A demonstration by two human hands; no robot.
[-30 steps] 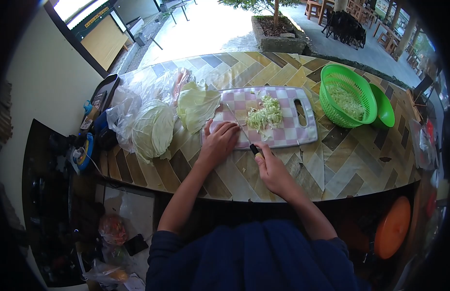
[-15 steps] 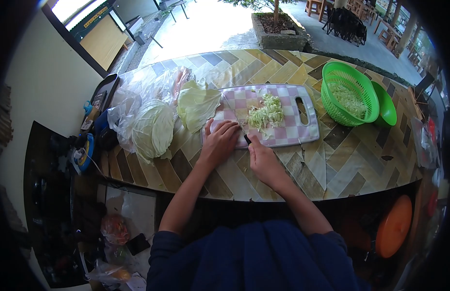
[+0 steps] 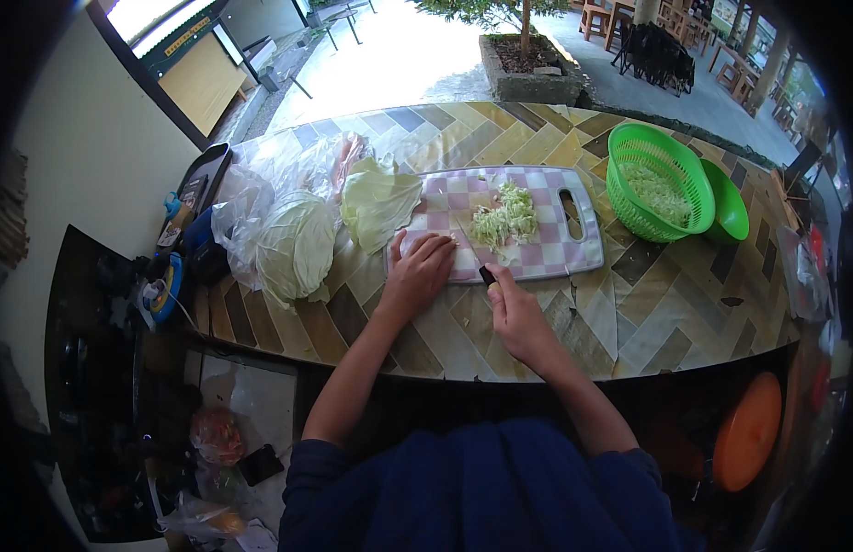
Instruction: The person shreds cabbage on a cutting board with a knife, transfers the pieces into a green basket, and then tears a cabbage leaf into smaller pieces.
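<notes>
My right hand (image 3: pixel 521 317) is wrapped round the black handle of a knife (image 3: pixel 487 275). Its thin blade points up and left across the checkered cutting board (image 3: pixel 560 262), left of a heap of shredded cabbage (image 3: pixel 504 217). At the board's lower left, my left hand (image 3: pixel 419 276) presses down with curled fingers held together. Whatever lies beneath those fingers is hidden; a small pale bit shows by the fingertips. Loose cabbage leaves (image 3: pixel 378 201) overlap the board's left end, and beside them sits a large cabbage piece (image 3: pixel 296 247).
A green basket (image 3: pixel 661 152) with shredded cabbage stands right of the board, against a green bowl (image 3: pixel 728 207). Clear plastic bags (image 3: pixel 242 216) lie behind the cabbage at left. A dark tray (image 3: pixel 206 175) is at the far left edge. An orange round stool top (image 3: pixel 748 432) shows below the table (image 3: pixel 665 322).
My right hand and the knife have shifted slightly right and down, away from my left fingers. My left hand stays nearly in place. The whole view has tilted a little.
</notes>
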